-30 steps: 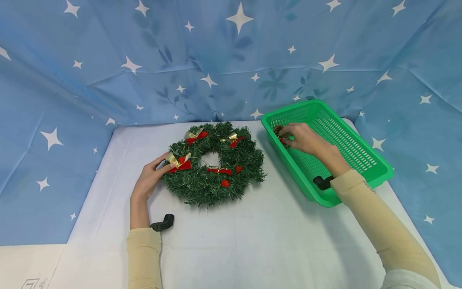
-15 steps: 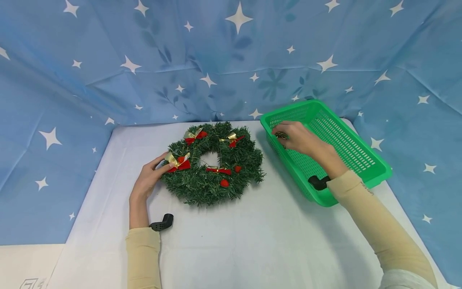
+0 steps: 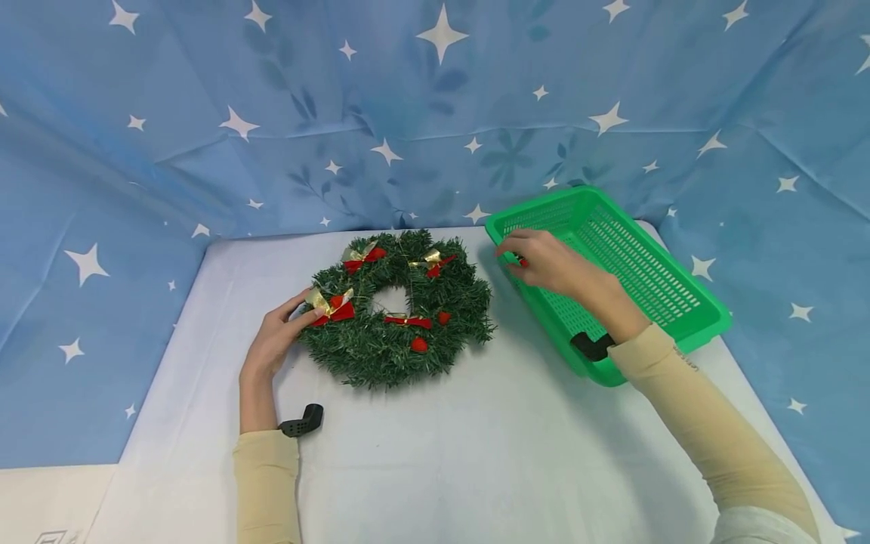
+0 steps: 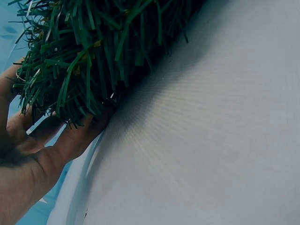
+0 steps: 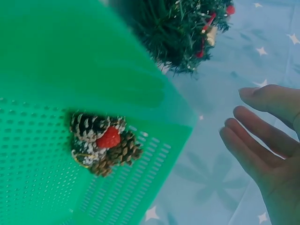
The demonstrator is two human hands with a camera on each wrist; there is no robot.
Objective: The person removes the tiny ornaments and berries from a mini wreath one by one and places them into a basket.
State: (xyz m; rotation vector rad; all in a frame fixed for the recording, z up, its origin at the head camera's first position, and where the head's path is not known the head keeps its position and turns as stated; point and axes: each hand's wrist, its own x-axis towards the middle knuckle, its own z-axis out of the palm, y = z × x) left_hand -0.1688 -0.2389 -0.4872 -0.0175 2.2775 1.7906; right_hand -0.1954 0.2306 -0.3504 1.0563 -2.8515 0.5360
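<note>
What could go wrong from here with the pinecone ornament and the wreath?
1. The pinecone cluster lies tight in a corner of the green basket, and the right hand is open and apart from it. A pinch there may be awkward, and the scales could catch in the mesh.
2. The left hand grips the wreath only at its left edge, so a push elsewhere might slide or turn it.
3. The thumb sits by a red and gold bow and might bend it.

From my view the white table [image 3: 476, 453] lies open toward six o'clock, while the wreath [image 3: 397, 310] blocks at eleven, the green basket [image 3: 652, 264] at two, and the blue starred backdrop [image 3: 408, 113] walls off twelve.
</note>
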